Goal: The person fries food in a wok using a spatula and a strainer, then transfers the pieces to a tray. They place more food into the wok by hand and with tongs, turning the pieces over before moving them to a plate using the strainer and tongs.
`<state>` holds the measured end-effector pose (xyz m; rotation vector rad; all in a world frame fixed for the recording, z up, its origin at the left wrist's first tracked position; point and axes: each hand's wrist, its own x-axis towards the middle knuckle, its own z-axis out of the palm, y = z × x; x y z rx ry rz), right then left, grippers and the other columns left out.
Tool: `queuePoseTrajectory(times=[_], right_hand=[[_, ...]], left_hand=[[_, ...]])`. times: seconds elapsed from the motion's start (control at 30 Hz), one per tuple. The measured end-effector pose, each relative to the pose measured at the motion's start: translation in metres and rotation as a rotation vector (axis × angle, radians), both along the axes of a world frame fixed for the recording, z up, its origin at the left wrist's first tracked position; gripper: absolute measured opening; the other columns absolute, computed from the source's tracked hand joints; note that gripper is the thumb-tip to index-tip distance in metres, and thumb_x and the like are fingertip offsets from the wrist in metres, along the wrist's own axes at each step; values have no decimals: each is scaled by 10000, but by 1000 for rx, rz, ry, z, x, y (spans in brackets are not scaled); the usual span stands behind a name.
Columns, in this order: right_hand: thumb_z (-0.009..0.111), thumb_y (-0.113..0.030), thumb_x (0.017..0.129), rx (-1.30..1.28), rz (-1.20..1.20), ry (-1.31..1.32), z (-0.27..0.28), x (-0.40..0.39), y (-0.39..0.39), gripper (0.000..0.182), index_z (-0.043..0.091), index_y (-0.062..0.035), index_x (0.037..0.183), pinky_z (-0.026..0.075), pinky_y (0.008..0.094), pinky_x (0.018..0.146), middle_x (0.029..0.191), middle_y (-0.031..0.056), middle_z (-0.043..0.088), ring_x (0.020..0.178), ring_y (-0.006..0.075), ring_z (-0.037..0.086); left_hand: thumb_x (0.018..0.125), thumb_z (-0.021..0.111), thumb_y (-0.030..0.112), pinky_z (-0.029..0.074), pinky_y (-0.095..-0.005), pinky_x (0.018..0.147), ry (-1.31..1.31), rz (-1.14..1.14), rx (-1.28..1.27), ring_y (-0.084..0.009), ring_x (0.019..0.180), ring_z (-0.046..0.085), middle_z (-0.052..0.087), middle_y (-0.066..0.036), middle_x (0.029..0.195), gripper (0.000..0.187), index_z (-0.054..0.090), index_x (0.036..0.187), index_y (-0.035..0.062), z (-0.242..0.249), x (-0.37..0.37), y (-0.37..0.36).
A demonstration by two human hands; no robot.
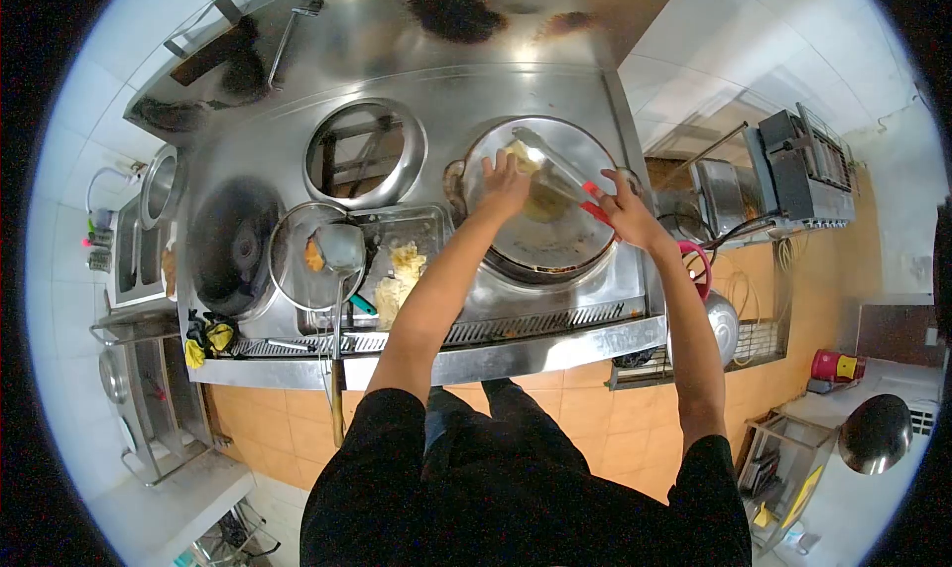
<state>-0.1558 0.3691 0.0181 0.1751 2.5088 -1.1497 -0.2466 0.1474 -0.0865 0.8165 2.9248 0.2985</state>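
A wide round metal pan sits on the right of the steel stove, with a cloudy pale patch near its middle. My right hand is closed around the red handles of metal tongs, whose tips reach the pan's far side. Over the pan's left part, my left hand has its fingers stretched forward and apart. A pale yellow piece of food shows right at those fingertips, beside the tongs. Left of my forearm, a metal tray holds more pale yellow food.
A round strainer carries an orange piece and a ladle with a long handle. Farther left lies a dark wok; a metal ring stands behind. Black and yellow cloth lies at the front left corner.
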Motion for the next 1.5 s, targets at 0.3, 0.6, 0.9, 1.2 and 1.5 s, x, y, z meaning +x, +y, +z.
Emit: queuePoseTrajectory(times=[0.3, 0.6, 0.9, 1.2, 1.5], right_hand=[[458, -242, 1001, 0, -14, 110, 29, 63, 40, 495, 283, -77, 1433, 407, 293, 511, 744, 50, 548, 552, 116, 456], [507, -264, 984, -48, -90, 270, 39, 74, 14, 544, 314, -29, 1435, 496, 329, 822, 1166, 188, 631, 1039, 228, 635], [596, -311, 896, 640, 191, 566, 41, 21, -19, 375, 586, -112, 1213, 540, 467, 736, 1123, 137, 626, 904, 363, 656], [657, -208, 842, 1026, 471, 677, 58, -44, -14, 270, 623, -165, 1106, 549, 417, 635, 1074, 16, 610, 872, 264, 679], [619, -226, 840, 1071, 499, 507, 74, -81, -35, 231, 686, -221, 1061, 543, 427, 695, 1037, 22, 656, 876, 269, 673]], left_hand=[[797, 577, 83, 289, -535, 941, -62, 93, 39, -359, 1208, 392, 531, -135, 1225, 310, 696, 1076, 146, 59, 52, -42], [745, 528, -11, 256, -535, 981, -267, 237, 378, -317, 1174, 399, 528, -101, 1210, 452, 644, 1148, 158, 78, 166, -139], [728, 527, -29, 271, -515, 977, -238, 454, 416, -324, 1190, 397, 530, -92, 1197, 506, 620, 1184, 169, 100, 232, -196], [742, 524, -8, 283, -545, 980, -203, 600, 399, -342, 1155, 407, 528, -110, 1197, 471, 625, 1167, 167, 78, 277, -230], [731, 511, -52, 306, -529, 938, -182, 651, 416, -344, 1153, 400, 527, -99, 1196, 513, 609, 1181, 176, 71, 293, -229]])
